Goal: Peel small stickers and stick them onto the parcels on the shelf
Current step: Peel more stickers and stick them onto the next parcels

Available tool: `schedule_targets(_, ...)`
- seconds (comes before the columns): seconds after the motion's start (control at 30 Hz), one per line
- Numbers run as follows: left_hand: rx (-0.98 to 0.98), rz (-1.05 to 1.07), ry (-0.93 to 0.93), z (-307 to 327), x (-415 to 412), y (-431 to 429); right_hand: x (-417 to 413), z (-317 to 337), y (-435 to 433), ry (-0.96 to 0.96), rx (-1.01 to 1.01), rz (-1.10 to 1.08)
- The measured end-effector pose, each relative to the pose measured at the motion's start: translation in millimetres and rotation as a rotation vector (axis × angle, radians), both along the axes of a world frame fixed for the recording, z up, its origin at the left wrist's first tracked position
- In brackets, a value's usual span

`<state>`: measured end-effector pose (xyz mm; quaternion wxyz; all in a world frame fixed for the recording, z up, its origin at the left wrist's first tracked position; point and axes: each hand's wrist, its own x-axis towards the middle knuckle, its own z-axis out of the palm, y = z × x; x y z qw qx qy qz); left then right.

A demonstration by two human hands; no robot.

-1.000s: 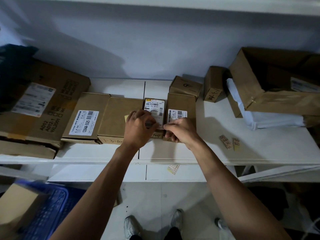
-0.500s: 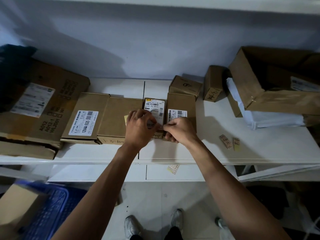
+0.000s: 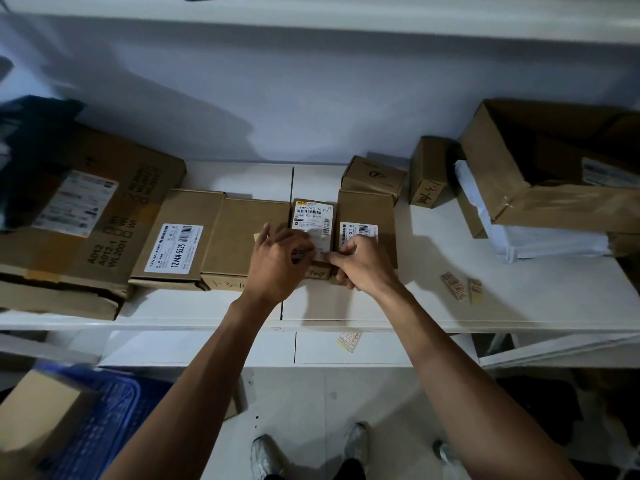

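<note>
A small brown parcel (image 3: 313,216) with a white label lies mid-shelf between a plain brown parcel (image 3: 249,233) and a labelled parcel (image 3: 367,209). Both hands meet over its near end. My left hand (image 3: 277,265) holds a sticker sheet, whose yellow corner (image 3: 257,237) pokes out behind the fingers. My right hand (image 3: 363,266) pinches something small at its fingertips, right against the left thumb. The sticker itself is too small and blurred to make out. The parcel's near edge is hidden by the hands.
Further left lie a labelled flat box (image 3: 176,244) and a large box (image 3: 86,220). Small boxes (image 3: 374,176), an open carton (image 3: 554,174) and white bags (image 3: 540,240) fill the right. Sticker strips (image 3: 453,287) lie on the shelf (image 3: 519,306). A blue basket (image 3: 100,420) stands below left.
Both hands stay over the small parcel. The left fingers have spread a little, and the right fingertips have closed in against the left thumb.
</note>
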<state>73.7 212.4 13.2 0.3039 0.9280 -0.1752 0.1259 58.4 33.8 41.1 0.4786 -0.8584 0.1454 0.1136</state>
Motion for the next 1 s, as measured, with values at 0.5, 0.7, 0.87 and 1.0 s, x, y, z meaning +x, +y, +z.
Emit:
schedule_targets(0.5, -0.073, 0.011, -0.019, 21, -12, 16, -3, -4, 20, -0.193, 0.025, 0.022)
schedule_targets(0.7, -0.014, 0.026, -0.042, 26, -16, 33, 2, 4, 47, -0.248, -0.001, 0.101)
schedule_targets(0.87, -0.05, 0.055, -0.025, 27, -18, 58, 5, 8, 74, -0.247, -0.012, 0.105)
schedule_targets(1.0, -0.094, 0.101, 0.013, 22, -14, 78, 6, 5, 89, -0.222, -0.031, 0.121)
